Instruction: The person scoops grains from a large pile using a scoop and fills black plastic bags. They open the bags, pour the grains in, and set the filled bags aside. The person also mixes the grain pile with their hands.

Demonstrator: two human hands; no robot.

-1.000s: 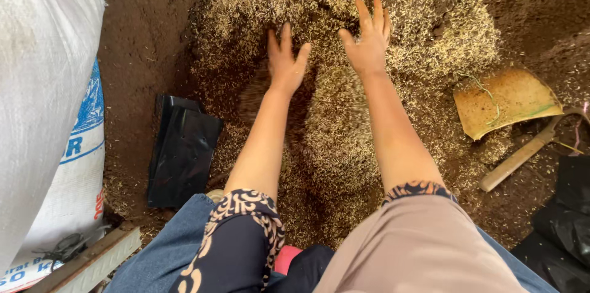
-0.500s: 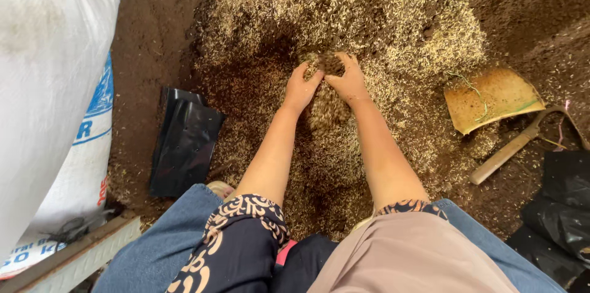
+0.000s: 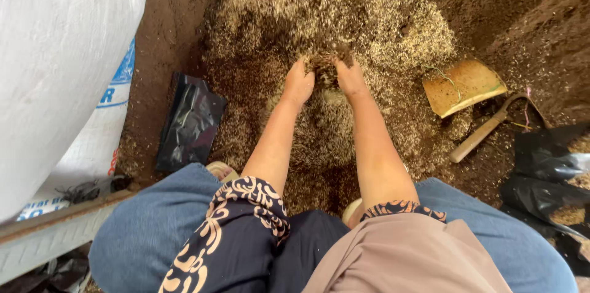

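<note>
While you are cupping your left hand (image 3: 298,84) and right hand (image 3: 351,78) together around a clump of husk-and-soil mix (image 3: 324,63), lifted just above the pile (image 3: 369,23), loose grains may be slipping through any gap between your palms. You are working near one hoe (image 3: 470,99), one flat black bag (image 3: 189,122) and one white sack (image 3: 55,66).

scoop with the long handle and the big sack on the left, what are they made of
The scoop looks like yellowish plastic, dull and soil-smeared; its handle looks like pale bare wood, though dirt leaves that open. The sack looks like woven white plastic fabric, faintly shiny, with blue print.
</note>
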